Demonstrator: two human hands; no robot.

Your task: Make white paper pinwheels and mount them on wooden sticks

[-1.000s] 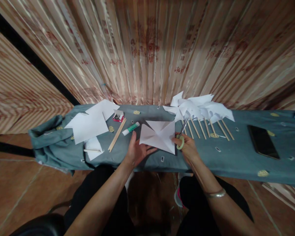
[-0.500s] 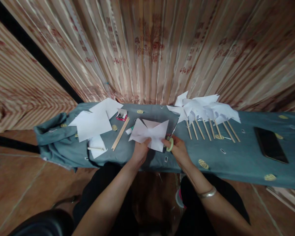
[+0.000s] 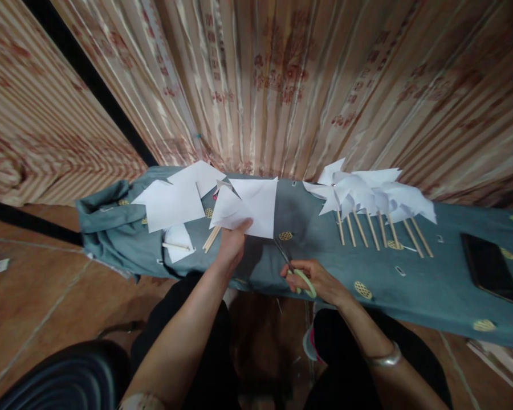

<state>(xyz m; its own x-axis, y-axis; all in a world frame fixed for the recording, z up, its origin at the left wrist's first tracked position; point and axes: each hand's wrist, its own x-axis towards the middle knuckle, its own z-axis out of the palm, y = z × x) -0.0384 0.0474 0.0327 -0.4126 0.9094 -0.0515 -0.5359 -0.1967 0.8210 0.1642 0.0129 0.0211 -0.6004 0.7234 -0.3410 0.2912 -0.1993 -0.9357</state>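
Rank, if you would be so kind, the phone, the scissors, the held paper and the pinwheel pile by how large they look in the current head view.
Largest to smallest, by area covered:
1. Pinwheel pile, sticks included
2. Held paper
3. Phone
4. Scissors, slim and partly hidden by fingers

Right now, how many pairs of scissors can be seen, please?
1: the green-handled scissors in the right hand, their tips near the slit white paper in the left hand. More could be hidden.

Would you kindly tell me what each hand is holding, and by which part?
Left hand: the cut paper sheet, by its lower edge. Right hand: the scissors, by their green handles.
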